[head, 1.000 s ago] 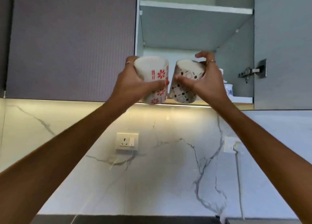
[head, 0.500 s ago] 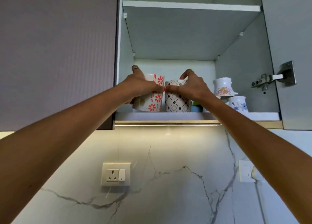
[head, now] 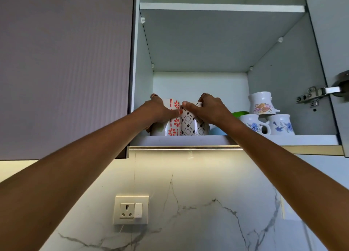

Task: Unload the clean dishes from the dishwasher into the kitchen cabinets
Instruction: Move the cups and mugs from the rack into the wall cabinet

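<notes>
Two mugs stand side by side, touching, on the bottom shelf (head: 188, 139) of the open wall cabinet. My left hand (head: 157, 111) grips the white mug with red flowers (head: 174, 122), fingers wrapped round its left side. My right hand (head: 206, 110) grips the white mug with a black diamond pattern (head: 190, 124) from the right and over its rim. Both mugs' bases rest at the shelf's front left.
Three white flowered cups (head: 263, 104) sit stacked at the shelf's right, with a green item (head: 239, 113) and a blue item (head: 218, 131) behind my right wrist. The cabinet door (head: 332, 42) stands open at right with its hinge (head: 317, 95). A closed door (head: 64, 71) is at left; a wall socket (head: 130, 209) is below.
Both hands have raised the two mugs from below the cabinet up onto the bottom shelf and set them upright. The view has tilted upward towards the cabinet.
</notes>
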`<state>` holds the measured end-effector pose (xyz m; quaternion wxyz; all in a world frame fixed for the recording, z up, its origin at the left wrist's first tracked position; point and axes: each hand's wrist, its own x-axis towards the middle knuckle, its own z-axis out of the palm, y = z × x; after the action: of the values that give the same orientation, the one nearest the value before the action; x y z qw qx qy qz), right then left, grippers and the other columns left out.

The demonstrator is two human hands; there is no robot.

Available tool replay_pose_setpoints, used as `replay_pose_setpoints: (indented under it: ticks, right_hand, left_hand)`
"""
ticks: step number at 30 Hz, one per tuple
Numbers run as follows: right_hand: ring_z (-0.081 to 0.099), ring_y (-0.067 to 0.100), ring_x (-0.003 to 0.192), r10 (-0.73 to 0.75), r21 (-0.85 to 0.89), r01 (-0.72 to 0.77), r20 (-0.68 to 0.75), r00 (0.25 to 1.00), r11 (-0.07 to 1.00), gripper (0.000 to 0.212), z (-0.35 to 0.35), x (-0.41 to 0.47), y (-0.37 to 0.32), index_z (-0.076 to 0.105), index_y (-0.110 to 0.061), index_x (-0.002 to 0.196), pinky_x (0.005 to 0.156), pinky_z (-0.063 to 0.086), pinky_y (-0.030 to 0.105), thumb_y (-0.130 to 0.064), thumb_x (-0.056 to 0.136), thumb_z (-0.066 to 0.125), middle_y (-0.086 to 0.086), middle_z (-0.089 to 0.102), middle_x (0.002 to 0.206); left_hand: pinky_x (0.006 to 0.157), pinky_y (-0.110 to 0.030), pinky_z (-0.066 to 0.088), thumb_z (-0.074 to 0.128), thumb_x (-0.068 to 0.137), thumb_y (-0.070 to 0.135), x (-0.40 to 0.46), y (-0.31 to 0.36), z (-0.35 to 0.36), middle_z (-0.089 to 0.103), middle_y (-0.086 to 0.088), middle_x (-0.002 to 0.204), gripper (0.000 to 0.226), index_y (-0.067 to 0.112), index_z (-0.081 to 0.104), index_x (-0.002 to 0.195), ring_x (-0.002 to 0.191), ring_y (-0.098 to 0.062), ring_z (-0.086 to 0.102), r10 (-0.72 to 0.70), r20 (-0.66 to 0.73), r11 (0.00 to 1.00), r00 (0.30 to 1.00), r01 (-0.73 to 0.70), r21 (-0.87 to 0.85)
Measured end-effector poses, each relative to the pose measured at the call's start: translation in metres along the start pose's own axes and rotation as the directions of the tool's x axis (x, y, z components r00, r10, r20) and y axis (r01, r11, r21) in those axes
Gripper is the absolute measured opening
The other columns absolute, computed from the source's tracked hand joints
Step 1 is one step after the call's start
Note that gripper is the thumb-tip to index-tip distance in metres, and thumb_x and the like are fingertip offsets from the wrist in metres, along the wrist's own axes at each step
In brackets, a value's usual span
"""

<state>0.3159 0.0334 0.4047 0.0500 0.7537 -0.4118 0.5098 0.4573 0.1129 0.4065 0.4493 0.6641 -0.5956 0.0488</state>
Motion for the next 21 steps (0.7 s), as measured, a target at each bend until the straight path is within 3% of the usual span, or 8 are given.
replay_pose_setpoints:
  ticks: [2, 6, 10, 17, 21]
  right_hand:
    - [0.061, 0.026, 0.089, -0.018, -0.005, 0.018, -0.004, 1.000, 1.000, 0.053, 0.002, 0.001, 0.001, 0.055, -0.006, 0.102, 0.076, 0.051, 0.038, -0.057, 0.086, 0.054, 0.013, 0.063, 0.100]
    - [0.060, 0.032, 0.099, -0.009, -0.013, 0.009, -0.008, 1.000, 1.000, 0.028, 0.004, 0.004, 0.004, 0.058, -0.004, 0.109, 0.079, 0.047, 0.034, -0.026, 0.093, 0.058, 0.019, 0.060, 0.113]
    - [0.061, 0.035, 0.097, 0.006, -0.082, -0.003, 0.031, 0.999, 0.997, 0.035, 0.007, 0.006, 0.007, 0.050, -0.002, 0.115, 0.086, 0.052, 0.041, 0.005, 0.082, 0.061, 0.022, 0.058, 0.113]
    - [0.061, 0.035, 0.095, -0.021, -0.087, 0.026, 0.050, 0.999, 0.996, 0.028, 0.008, 0.005, 0.007, 0.052, -0.001, 0.109, 0.085, 0.053, 0.041, 0.005, 0.082, 0.057, 0.021, 0.057, 0.111]
    - [0.057, 0.033, 0.098, -0.065, -0.071, 0.069, 0.065, 0.996, 0.995, 0.048, 0.008, 0.003, 0.005, 0.045, -0.011, 0.124, 0.081, 0.051, 0.038, 0.006, 0.081, 0.058, 0.019, 0.050, 0.119]
  left_hand:
    - [0.059, -0.028, 0.046, 0.063, 0.086, 0.043, 0.005, -0.002, 0.003, 0.055, -0.011, 0.116, 0.069, 0.005, 0.033, 0.135, 0.099, -0.027, 0.059, 0.042, -0.030, 0.990, 0.999, -0.038, 0.136]
    - [0.081, -0.031, 0.050, 0.064, 0.089, 0.031, 0.018, -0.007, 0.012, 0.058, -0.016, 0.124, 0.050, 0.002, 0.048, 0.126, 0.104, -0.029, 0.062, 0.095, -0.053, 0.955, 0.994, -0.076, 0.285]
    - [0.071, -0.025, 0.045, 0.064, 0.090, 0.019, 0.027, -0.013, 0.017, 0.062, -0.015, 0.118, 0.035, 0.002, 0.056, 0.119, 0.097, -0.026, 0.065, 0.130, -0.093, 0.937, 0.987, -0.092, 0.337]
    - [0.070, -0.024, 0.043, 0.063, 0.090, 0.014, 0.035, -0.025, 0.030, 0.063, -0.014, 0.114, 0.031, 0.002, 0.057, 0.118, 0.079, -0.019, 0.054, 0.150, -0.053, 0.903, 0.987, -0.115, 0.413]
    - [0.080, -0.030, 0.047, 0.074, 0.081, 0.021, 0.035, -0.026, 0.031, 0.058, -0.014, 0.124, 0.058, 0.005, 0.046, 0.129, 0.105, -0.026, 0.060, 0.156, -0.048, 0.909, 0.987, -0.124, 0.398]
